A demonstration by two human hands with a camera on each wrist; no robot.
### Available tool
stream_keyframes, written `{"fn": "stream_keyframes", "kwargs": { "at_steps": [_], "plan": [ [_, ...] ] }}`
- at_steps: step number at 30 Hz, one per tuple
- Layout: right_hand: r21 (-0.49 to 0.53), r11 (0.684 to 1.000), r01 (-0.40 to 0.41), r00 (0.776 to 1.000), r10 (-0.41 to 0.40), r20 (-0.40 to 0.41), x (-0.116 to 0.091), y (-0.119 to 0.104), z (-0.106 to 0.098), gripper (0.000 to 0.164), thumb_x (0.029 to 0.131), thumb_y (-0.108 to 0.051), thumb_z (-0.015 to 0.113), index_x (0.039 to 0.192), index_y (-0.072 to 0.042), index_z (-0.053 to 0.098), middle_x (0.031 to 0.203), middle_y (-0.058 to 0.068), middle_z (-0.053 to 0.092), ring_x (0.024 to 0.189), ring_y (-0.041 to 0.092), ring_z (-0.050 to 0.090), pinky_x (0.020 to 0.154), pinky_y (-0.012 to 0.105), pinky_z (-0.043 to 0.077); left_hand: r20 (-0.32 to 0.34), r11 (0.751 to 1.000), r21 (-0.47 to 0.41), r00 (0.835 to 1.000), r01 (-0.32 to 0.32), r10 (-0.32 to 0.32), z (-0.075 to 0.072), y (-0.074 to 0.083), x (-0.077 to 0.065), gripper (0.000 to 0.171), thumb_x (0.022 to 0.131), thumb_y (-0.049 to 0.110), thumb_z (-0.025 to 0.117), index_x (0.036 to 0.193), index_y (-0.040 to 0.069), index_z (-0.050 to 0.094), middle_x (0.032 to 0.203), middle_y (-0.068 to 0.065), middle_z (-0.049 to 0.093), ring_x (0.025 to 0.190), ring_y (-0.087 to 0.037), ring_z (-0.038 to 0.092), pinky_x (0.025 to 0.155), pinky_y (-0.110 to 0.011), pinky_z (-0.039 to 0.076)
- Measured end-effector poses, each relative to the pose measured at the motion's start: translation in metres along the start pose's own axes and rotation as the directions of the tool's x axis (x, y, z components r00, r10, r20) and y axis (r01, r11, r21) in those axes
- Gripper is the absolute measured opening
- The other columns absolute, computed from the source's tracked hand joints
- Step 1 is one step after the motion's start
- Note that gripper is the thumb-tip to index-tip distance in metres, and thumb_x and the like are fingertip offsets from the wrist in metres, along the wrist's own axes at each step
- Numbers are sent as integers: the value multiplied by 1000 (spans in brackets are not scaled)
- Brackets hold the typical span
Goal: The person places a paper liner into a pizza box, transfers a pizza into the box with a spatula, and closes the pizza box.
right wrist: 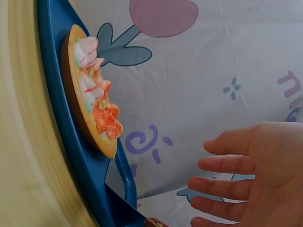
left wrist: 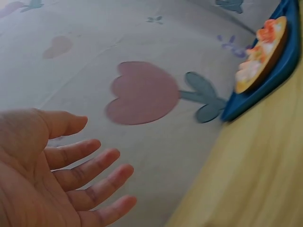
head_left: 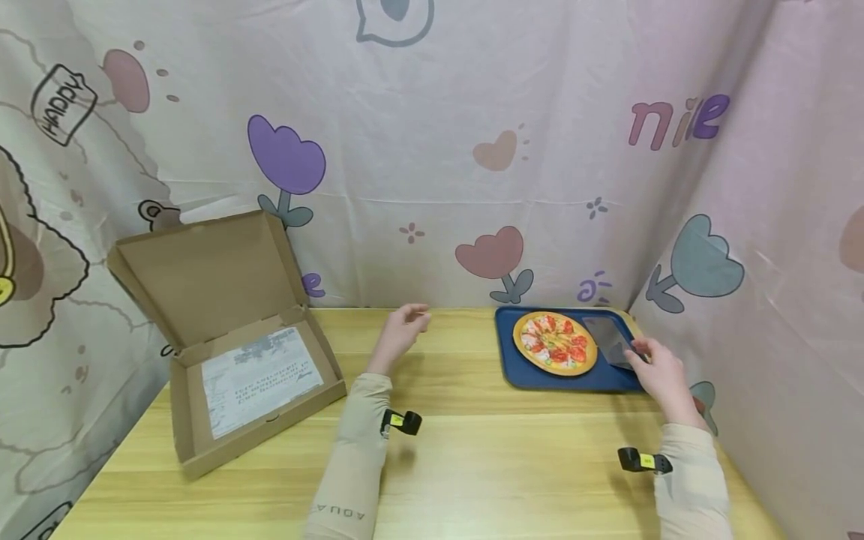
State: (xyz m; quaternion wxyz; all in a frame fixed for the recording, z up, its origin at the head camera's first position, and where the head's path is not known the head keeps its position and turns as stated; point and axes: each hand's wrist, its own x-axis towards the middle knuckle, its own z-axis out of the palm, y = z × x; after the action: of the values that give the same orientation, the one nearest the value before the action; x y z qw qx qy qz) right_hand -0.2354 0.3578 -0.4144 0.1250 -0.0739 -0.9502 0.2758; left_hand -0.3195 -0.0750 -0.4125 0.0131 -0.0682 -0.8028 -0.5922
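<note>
A round pizza topped with red and white pieces lies on a blue tray at the right of the table. Beside it on the tray is a flat grey metal blade, its near end overlapped by my right hand in the head view. The end of a brown handle shows at the bottom of the right wrist view. My right fingers are extended and hold nothing in that view. My left hand hovers over the table's middle, fingers loosely spread and bare, left of the tray.
At the left stands a cardboard pizza box with its lid raised and a printed paper sheet inside. A patterned curtain hangs behind the wooden table and along its sides.
</note>
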Motion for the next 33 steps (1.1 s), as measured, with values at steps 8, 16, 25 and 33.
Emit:
{"fn": "stream_keyframes", "kwargs": {
  "at_steps": [8,16,25,33],
  "plan": [
    [-2,1000,-29,999,29,19,0,6,0,47,102,-24,48,131,13,45,130,39,47,117,54,44,96,66,40,63,998,-19,996,58,-57,51,-13,10,40,95,21,62,130,2,59,118,-19,67,99,-29,65,83,-39,56],
    [-45,999,9,1000,-8,9,2,9,2,42,100,-20,49,125,14,49,123,39,51,111,54,48,92,64,42,124,979,-113,980,168,-154,100,-24,13,47,93,17,65,134,-3,53,114,-20,64,92,-28,64,78,-38,59],
    [-78,997,-9,999,12,41,4,13,4,41,98,-17,50,124,15,49,122,40,51,110,53,49,90,62,44,137,951,-220,972,217,-190,140,-35,14,52,91,11,65,137,-6,49,112,-20,65,82,-19,63,78,-35,60],
    [-96,995,-20,998,25,51,2,15,3,42,98,-19,50,124,15,48,120,40,51,108,53,50,88,61,45,11,984,-55,986,169,-169,168,-33,19,47,86,7,67,131,-5,57,113,-18,68,87,-19,67,75,-27,57]
  ]
}}
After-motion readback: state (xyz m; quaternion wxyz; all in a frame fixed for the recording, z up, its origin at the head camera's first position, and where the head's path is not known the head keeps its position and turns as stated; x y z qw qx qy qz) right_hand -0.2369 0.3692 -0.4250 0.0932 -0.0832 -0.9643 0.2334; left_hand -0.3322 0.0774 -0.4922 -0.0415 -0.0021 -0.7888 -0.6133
